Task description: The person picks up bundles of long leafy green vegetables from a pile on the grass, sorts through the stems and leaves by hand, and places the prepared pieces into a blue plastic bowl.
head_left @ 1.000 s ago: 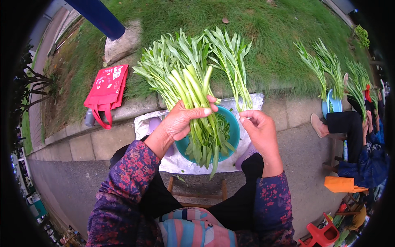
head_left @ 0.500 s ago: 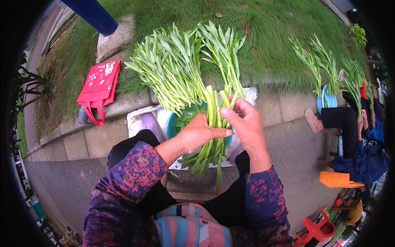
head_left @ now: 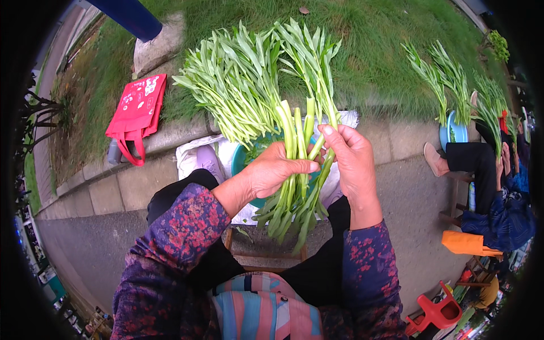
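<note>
My left hand is closed around a small bunch of thick-stemmed leafy greens, cut ends up and leaves hanging down over my lap. Close beside it, my right hand pinches one green stalk, which slants away from the others with its leaves downward. Just beyond my hands is a teal basin, partly hidden by them, with green pieces inside. Behind the basin lie a large heap of leafy greens and a narrower bunch, leaves toward the grass.
A white woven sheet lies under the basin between my feet. Left of it, a red bag rests by the kerb near a blue post. At right, another person's leg is near a blue basin; a red stool stands lower right.
My right hand has moved slightly right and up, drawing one stalk apart from the bunch so that it now slants. My left hand keeps its hold on the greens.
</note>
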A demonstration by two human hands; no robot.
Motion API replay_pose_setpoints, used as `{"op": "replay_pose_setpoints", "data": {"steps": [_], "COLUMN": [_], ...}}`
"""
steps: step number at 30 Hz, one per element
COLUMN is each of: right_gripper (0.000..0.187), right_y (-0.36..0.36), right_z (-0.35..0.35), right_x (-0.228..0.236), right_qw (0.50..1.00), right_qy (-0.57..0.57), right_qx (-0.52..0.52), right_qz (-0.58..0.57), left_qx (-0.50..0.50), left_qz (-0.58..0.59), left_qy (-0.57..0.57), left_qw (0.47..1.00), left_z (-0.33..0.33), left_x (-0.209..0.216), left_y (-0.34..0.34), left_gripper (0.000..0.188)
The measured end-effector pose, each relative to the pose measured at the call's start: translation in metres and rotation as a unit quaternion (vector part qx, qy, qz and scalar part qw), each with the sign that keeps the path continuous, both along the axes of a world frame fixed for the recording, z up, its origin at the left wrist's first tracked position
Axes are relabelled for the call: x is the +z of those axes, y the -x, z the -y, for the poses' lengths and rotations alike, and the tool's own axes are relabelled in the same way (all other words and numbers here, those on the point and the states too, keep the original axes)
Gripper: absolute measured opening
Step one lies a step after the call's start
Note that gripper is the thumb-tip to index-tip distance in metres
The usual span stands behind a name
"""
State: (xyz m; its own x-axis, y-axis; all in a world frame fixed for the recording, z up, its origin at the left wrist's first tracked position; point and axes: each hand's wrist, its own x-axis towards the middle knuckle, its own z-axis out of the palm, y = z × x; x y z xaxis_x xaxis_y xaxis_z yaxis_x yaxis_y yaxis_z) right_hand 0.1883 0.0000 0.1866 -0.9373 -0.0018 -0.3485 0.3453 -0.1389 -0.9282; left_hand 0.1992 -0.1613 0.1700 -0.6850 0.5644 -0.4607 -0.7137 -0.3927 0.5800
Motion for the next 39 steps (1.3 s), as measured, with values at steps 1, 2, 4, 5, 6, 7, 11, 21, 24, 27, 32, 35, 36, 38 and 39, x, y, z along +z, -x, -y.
{"op": "replay_pose_setpoints", "data": {"steps": [1, 2, 4, 5, 6, 7, 11, 21, 24, 27, 32, 35, 36, 38, 39], "right_gripper": [0.024, 0.023, 0.023, 0.024, 0.025, 0.026, 0.034, 0.032, 0.031, 0.030, 0.030, 0.029, 0.029, 0.029, 0.029], "right_y": [0.000, -0.001, -0.002, -0.003, -0.003, -0.004, -0.005, -0.007, -0.007, -0.006, -0.002, -0.001, -0.001, 0.001, 0.002], "right_z": [0.002, 0.005, 0.009, 0.010, 0.011, 0.011, 0.014, 0.017, 0.016, 0.012, 0.004, -0.001, -0.003, -0.005, -0.007], "right_x": [0.004, 0.006, 0.001, -0.001, 0.000, 0.002, -0.005, -0.003, 0.000, -0.004, -0.006, -0.003, -0.005, -0.009, -0.007], "right_qw": [1.000, 0.998, 0.998, 0.998, 0.997, 0.996, 1.000, 1.000, 0.999, 0.999, 0.997, 0.996, 0.996, 0.995, 0.994], "right_qy": [0.020, 0.040, 0.045, 0.048, 0.052, 0.056, 0.002, 0.015, -0.017, -0.006, 0.007, 0.020, 0.024, 0.032, 0.034], "right_qx": [-0.005, -0.009, -0.029, -0.039, -0.036, -0.033, -0.025, 0.018, 0.004, -0.025, -0.083, -0.081, -0.086, -0.097, -0.106], "right_qz": [0.019, 0.037, 0.035, 0.033, 0.043, 0.053, 0.019, 0.010, 0.027, 0.021, -0.001, 0.011, 0.008, -0.001, 0.006], "left_qx": [0.002, 0.000, -0.003, -0.009, -0.016, -0.022, -0.023, -0.123, -0.118, -0.085, -0.025, -0.017, -0.021, 0.005, 0.018], "left_qz": [-0.009, -0.014, -0.023, -0.026, -0.030, -0.033, -0.072, -0.162, -0.181, -0.217, -0.212, -0.196, -0.192, -0.184, -0.179], "left_qy": [0.007, 0.017, 0.036, 0.045, 0.053, 0.062, 0.077, 0.215, 0.242, 0.271, 0.239, 0.210, 0.205, 0.178, 0.165], "left_qw": [1.000, 1.000, 0.999, 0.999, 0.998, 0.997, 0.994, 0.955, 0.946, 0.934, 0.947, 0.958, 0.959, 0.967, 0.970], "left_z": [0.000, -0.001, -0.004, -0.004, -0.005, -0.005, -0.008, -0.004, -0.004, -0.005, 0.001, 0.002, 0.003, 0.005, 0.006], "left_x": [0.001, 0.000, -0.003, -0.004, -0.005, -0.006, -0.010, -0.004, -0.001, 0.003, 0.003, 0.005, 0.005, 0.004, 0.003], "left_y": [0.000, -0.001, -0.002, -0.003, -0.003, -0.004, -0.005, -0.003, -0.005, -0.003, -0.001, 0.001, 0.002, 0.004, 0.005], "left_gripper": [0.037, 0.037, 0.037, 0.037, 0.037, 0.037, 0.034, 0.033, 0.033, 0.031, 0.032, 0.031, 0.032, 0.031, 0.031]}}
